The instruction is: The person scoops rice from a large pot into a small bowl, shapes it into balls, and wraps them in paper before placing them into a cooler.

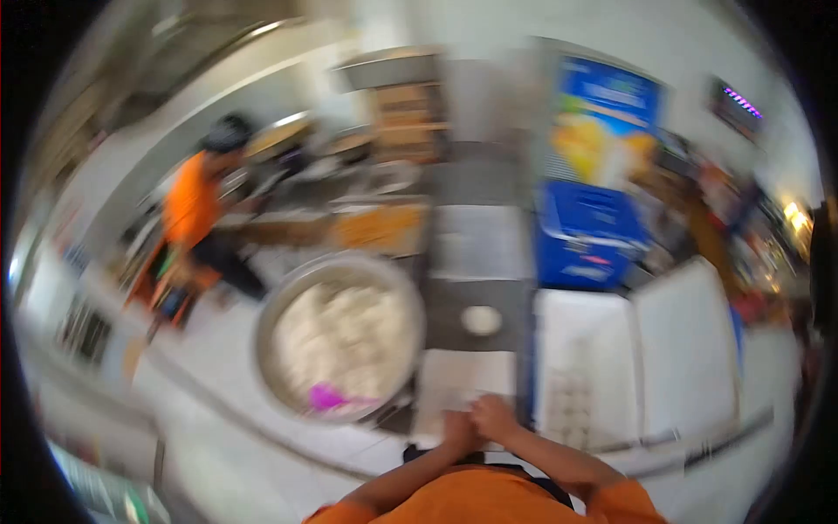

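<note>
Head view is smeared with motion, so I read it carefully. My left hand (457,434) and right hand (494,417) meet at the near edge of a pale board (463,380), touching each other. Both look curled inward, as if pressing or rolling something small between them, but I cannot tell what they have hold of, nor how far the fingers close; the blur hides it.

Just left of the board sits a big metal bowl (339,335) full of white dough (345,336), with a pink scraper (327,399) at its near rim. A small round dough disc (481,320) lies on the dark surface beyond the board. On my right, a white tray (580,367) carries what look like rows of pale portions.

I judge the dough soft, light per piece, tacky and easily dented, best cupped from below with loose fingers, not pinched. Another person in orange (194,205) crouches well apart at far left.
</note>
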{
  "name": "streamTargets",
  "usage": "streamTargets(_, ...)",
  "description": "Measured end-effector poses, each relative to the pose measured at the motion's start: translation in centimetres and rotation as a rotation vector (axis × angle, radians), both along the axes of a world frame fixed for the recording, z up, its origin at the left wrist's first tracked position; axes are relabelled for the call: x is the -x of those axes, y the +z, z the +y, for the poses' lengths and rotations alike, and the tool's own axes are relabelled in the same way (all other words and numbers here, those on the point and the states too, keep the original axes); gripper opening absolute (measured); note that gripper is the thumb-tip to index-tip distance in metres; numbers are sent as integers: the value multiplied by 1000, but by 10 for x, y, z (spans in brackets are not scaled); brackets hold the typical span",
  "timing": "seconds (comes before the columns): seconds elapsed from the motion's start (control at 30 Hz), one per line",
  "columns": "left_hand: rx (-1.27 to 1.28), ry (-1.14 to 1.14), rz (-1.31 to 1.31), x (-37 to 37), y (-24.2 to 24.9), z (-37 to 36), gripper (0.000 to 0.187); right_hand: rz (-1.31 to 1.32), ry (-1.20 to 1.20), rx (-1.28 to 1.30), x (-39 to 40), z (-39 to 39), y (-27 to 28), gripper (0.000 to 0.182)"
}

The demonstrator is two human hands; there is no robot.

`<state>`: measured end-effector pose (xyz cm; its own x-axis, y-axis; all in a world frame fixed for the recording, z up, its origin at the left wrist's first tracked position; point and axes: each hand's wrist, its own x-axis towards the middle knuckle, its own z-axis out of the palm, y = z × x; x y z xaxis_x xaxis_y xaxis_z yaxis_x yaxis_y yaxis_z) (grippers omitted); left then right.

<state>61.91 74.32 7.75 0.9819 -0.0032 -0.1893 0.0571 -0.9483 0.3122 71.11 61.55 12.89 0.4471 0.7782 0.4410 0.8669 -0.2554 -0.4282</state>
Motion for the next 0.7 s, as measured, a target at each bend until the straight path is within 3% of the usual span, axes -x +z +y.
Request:
streamTargets(0.03, -127, -31, 14, 6, 11, 4, 55, 62, -28, 263, 6, -1, 15, 18)
streamTargets(0.1, -202, -103, -215, 19, 41, 18, 51, 22, -193, -54, 18, 5, 9, 17)
streamTargets(0.13, 138, 86, -607, 28, 4, 30, 47, 0, -175, -136, 22, 1, 6, 25)
streamTargets(0.17, 241, -130, -812, 26, -2, 54, 39, 644, -410, 0, 27, 2, 28, 44)
streamTargets(0.23, 383, -321, -830, 18, 2, 62, 36, -89, -358, 66, 44, -6, -12, 53)
streamTargets(0.27, 412, -340, -888, 23, 3, 69, 33, -74, -390, 72, 57, -10, -25, 53)
streamTargets(0.33, 342, -287, -749, 28, 6, 74, 35, -79, -412, 191, 65, -6, -36, 75)
streamTargets(0.37, 305, -259, -687, 31, 5, 76, 36, 124, -342, 273, 68, -15, -21, 78)
streamTargets(0.4, 277, -232, -629, 33, 5, 78, 37, 115, -354, 265, 67, -18, -6, 78)
streamTargets(0.47, 222, -177, -508, 37, 6, 80, 40, 259, -441, 532, 65, -17, -3, 72)
streamTargets(0.5, 192, -146, -443, 37, 8, 80, 42, 590, -663, 9, 56, -3, -40, 55)
streamTargets(0.53, 162, -112, -375, 38, 9, 80, 44, 593, -666, 3, 50, -3, -34, 55)
streamTargets(0.57, 150, -129, -393, 35, 40, 70, 39, 507, -576, 147, 42, -10, -18, 44)
streamTargets(0.7, 248, -158, -161, -4, 49, 90, 38, 369, -452, 475, 10, -6, 24, 23)
